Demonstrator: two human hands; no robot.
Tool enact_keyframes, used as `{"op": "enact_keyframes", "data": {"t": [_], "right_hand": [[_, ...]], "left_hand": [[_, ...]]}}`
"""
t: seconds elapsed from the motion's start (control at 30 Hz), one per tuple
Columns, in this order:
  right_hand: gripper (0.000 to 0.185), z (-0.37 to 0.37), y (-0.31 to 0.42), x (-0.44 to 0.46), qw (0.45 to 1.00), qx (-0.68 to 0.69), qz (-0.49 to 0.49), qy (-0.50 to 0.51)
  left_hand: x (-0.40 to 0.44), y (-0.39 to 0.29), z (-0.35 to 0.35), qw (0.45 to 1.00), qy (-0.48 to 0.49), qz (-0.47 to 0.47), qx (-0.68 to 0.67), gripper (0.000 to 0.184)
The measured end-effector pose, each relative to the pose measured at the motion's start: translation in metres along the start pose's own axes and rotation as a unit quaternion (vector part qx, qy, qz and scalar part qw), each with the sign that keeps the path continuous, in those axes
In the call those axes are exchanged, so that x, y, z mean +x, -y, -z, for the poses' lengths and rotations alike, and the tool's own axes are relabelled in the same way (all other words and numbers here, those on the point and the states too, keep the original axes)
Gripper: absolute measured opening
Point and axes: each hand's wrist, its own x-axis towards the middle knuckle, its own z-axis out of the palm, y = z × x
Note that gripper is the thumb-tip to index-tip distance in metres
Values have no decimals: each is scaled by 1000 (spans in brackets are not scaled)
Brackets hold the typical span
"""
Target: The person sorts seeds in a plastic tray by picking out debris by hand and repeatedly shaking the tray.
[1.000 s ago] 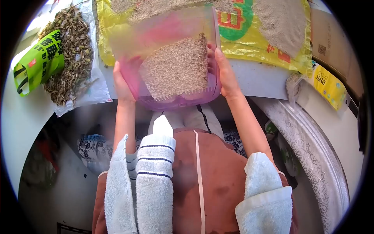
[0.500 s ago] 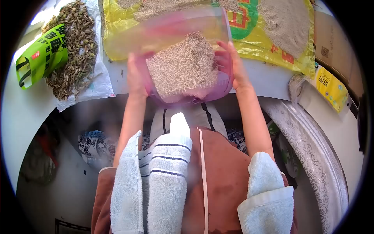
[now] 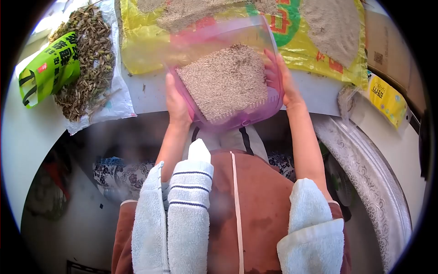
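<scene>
My left hand (image 3: 179,101) grips the left side of a see-through pink plastic container (image 3: 219,124). On the opposite side my right hand (image 3: 288,86) holds its wall, fingers wrapped around it and partly seen through the plastic. Inside lies a heap of small pale beige grains (image 3: 223,84), with darker bits mixed in near its far edge. The container is held in the air over the table's front edge, its open side facing up. Behind it a yellow printed plastic sack (image 3: 146,61) lies flat, with more pale grains (image 3: 333,34) spread over it.
To the left, dried brown plant pieces (image 3: 98,50) lie on a white plastic bag (image 3: 124,107) beside a green packet (image 3: 52,68). A yellow packet (image 3: 385,98) and a cardboard box (image 3: 388,50) stand on the right. Silvery patterned cloth (image 3: 365,169) covers the curved table edge.
Both hands have moved the container slightly right and toward my body. The grains inside now lie spread more evenly and farther right.
</scene>
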Motion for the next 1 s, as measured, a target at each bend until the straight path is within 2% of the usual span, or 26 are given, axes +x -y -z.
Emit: {"op": "enact_keyframes", "data": {"t": [0.07,0.13,0.17,0.27,0.33,0.4,0.43,0.47,0.53,0.63,0.73,0.77,0.87,0.9,1.0], "right_hand": [[58,6,4,-8,1000,-21,-1,-10],[57,-3,-18,4,997,-61,35,-6],[56,-7,-25,9,995,-79,54,0],[56,-17,-16,6,998,-57,-5,37],[57,-20,-5,-5,999,-21,2,33],[57,-8,-5,-10,998,-40,11,39],[58,-23,-6,-12,1000,-21,12,9],[58,-15,-20,8,991,-117,67,23],[56,-9,-23,12,990,-128,38,52],[55,-17,2,-13,1000,0,-19,25],[56,-16,-12,-3,995,-94,17,2],[57,-18,-25,11,983,-141,108,42],[56,-28,-1,-8,998,-47,-24,41],[56,-28,8,-18,997,-34,-50,48],[57,-21,-20,-3,995,-88,20,35]], "left_hand": [[-6,4,-6,1000,2,-3,8,54],[-16,-15,-3,998,-46,32,14,54],[-20,-28,-2,998,-26,50,-6,53],[-17,-24,10,999,-31,8,15,54],[-18,-12,3,999,-18,-29,40,54],[-26,-14,-3,999,-26,-1,25,55],[-33,-22,-6,999,-25,22,-3,55],[-36,-32,-5,998,-23,38,-32,56],[-34,-32,3,998,-48,27,11,55],[-25,-15,5,998,-40,-19,54,54],[-38,-32,-5,999,-35,31,-2,55],[-36,-38,6,997,-63,43,1,54],[-31,-25,10,999,-36,-15,11,54],[-30,-17,11,997,-58,-24,45,53],[-43,-34,8,999,0,26,-19,55]]}}
